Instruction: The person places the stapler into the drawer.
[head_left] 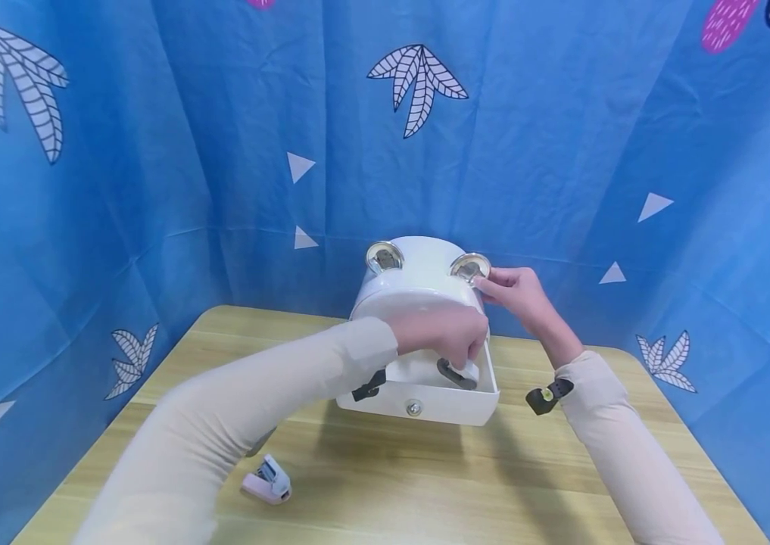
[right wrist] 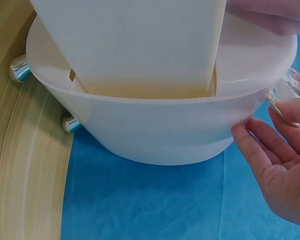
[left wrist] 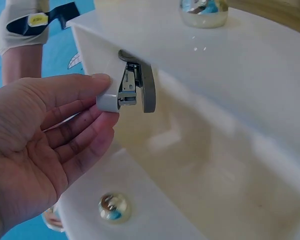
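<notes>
My left hand (head_left: 449, 331) pinches a white and grey stapler (left wrist: 149, 90) by its white end, thumb on one side and fingers on the other. The stapler is inside the pulled-out drawer (head_left: 453, 405), near its right wall. That drawer belongs to a rounded white box (head_left: 422, 261) with two shiny gold ears. With thumb and fingers my right hand (head_left: 522, 297) holds the right ear (head_left: 470, 266), and in the right wrist view some of its fingertips (right wrist: 240, 131) rest against the box's side.
A pink and white stapler (head_left: 269, 481) lies on the wooden table (head_left: 385, 492) at the front left, beside my left sleeve. The drawer front carries a round metal knob (head_left: 414, 408). Blue patterned cloth (head_left: 528, 151) hangs behind and on both sides. Small gold feet (right wrist: 21, 69) support the box.
</notes>
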`<state>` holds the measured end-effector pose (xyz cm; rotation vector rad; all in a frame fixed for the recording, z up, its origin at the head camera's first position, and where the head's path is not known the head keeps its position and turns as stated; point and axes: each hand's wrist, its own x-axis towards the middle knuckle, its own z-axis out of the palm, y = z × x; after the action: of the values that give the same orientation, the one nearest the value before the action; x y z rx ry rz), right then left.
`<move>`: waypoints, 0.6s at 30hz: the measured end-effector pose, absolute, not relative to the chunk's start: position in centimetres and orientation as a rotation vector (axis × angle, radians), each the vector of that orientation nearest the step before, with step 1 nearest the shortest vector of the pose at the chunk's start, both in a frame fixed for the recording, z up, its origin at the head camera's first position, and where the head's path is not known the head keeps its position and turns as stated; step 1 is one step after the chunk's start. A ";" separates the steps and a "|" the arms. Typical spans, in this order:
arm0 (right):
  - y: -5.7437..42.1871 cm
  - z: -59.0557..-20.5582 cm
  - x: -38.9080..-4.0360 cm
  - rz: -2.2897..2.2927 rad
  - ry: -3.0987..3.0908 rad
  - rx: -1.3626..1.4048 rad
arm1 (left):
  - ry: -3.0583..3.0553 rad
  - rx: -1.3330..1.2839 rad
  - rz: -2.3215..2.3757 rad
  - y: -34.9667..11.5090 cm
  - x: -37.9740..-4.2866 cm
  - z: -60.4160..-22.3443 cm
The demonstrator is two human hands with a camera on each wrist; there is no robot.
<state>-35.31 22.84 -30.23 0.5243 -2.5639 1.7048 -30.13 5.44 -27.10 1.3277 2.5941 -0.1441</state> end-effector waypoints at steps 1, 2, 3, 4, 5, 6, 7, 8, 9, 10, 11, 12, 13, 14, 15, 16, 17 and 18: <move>22.8 -30.2 -35.3 1.706 -2.565 0.523 | 2.595 1.328 -0.153 5.5 -30.1 -27.3; 22.8 -30.2 -35.3 1.704 -2.567 0.519 | 2.598 1.329 -0.158 5.6 -30.2 -27.5; 22.7 -30.2 -35.3 1.704 -2.568 0.516 | 2.601 1.333 -0.161 5.6 -30.2 -27.6; 22.7 -30.2 -35.3 1.703 -2.569 0.513 | 2.604 1.339 -0.164 5.7 -30.2 -27.8; 22.7 -30.2 -35.3 1.702 -2.570 0.511 | 2.605 1.338 -0.150 5.7 -30.2 -27.9; 22.7 -30.2 -35.3 1.704 -2.570 0.509 | 2.607 1.345 -0.166 5.7 -30.2 -28.0; 22.7 -30.2 -35.3 1.706 -2.567 0.508 | 2.612 1.353 -0.179 5.8 -30.2 -28.1; 22.7 -30.2 -35.3 1.709 -2.563 0.509 | 2.617 1.361 -0.203 5.8 -30.2 -28.1; 22.7 -30.2 -35.3 1.711 -2.560 0.510 | 2.619 1.368 -0.225 5.8 -30.2 -28.2; 22.7 -30.2 -35.3 1.714 -2.557 0.513 | 2.621 1.371 -0.240 5.8 -30.3 -28.3; 22.7 -30.2 -35.3 1.715 -2.554 0.515 | 2.623 1.373 -0.261 5.8 -30.3 -28.3; 22.7 -30.2 -35.3 1.713 -2.555 0.518 | 2.626 1.375 -0.287 5.8 -30.3 -28.3; 22.7 -30.2 -35.3 1.713 -2.554 0.519 | 2.628 1.377 -0.308 5.7 -30.4 -28.3; 22.7 -30.2 -35.3 1.712 -2.555 0.520 | 2.628 1.374 -0.329 5.7 -30.4 -28.3; 22.7 -30.2 -35.3 1.710 -2.556 0.519 | 2.629 1.367 -0.337 5.7 -30.4 -28.2; 22.7 -30.2 -35.3 1.705 -2.558 0.521 | 2.637 1.364 -0.347 5.7 -30.4 -28.2; 22.7 -30.2 -35.3 1.705 -2.558 0.521 | 2.646 1.363 -0.366 5.7 -30.4 -28.1; 22.8 -30.2 -35.3 1.707 -2.556 0.523 | 2.657 1.361 -0.370 5.7 -30.4 -28.1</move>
<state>-35.27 22.76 -30.16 0.5232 -2.5557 1.7066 -30.41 5.68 -28.06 1.3608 2.6570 -0.3704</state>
